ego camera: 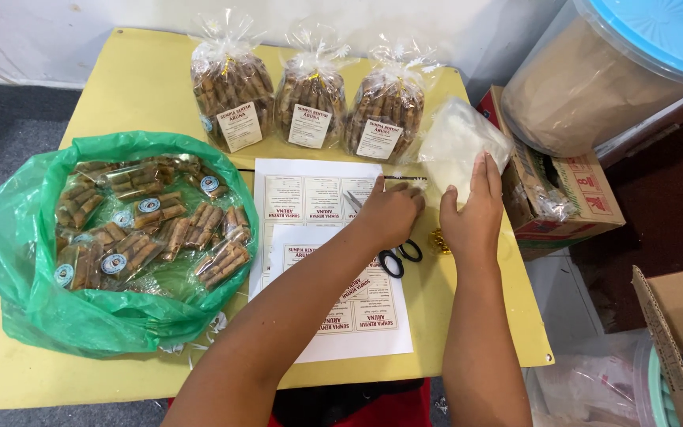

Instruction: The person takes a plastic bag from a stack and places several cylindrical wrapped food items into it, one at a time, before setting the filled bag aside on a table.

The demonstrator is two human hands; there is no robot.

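Observation:
My left hand (389,213) rests with fingers curled over the scissors (397,257) and the top sheet of white label stickers (310,198) on the yellow table (136,79). My right hand (472,213) lies flat, fingers extended, on a stack of clear plastic bags (456,142). Whether the left hand grips anything is hidden. Three tied clear bags of brown rolled snacks (310,99) with white labels stand in a row at the far side of the table.
A large green plastic bag (33,300) holding several small snack packs sits at the left. A cardboard box (571,198) and a big tub with a blue lid (642,47) stand to the right. Another label sheet (357,316) lies near me.

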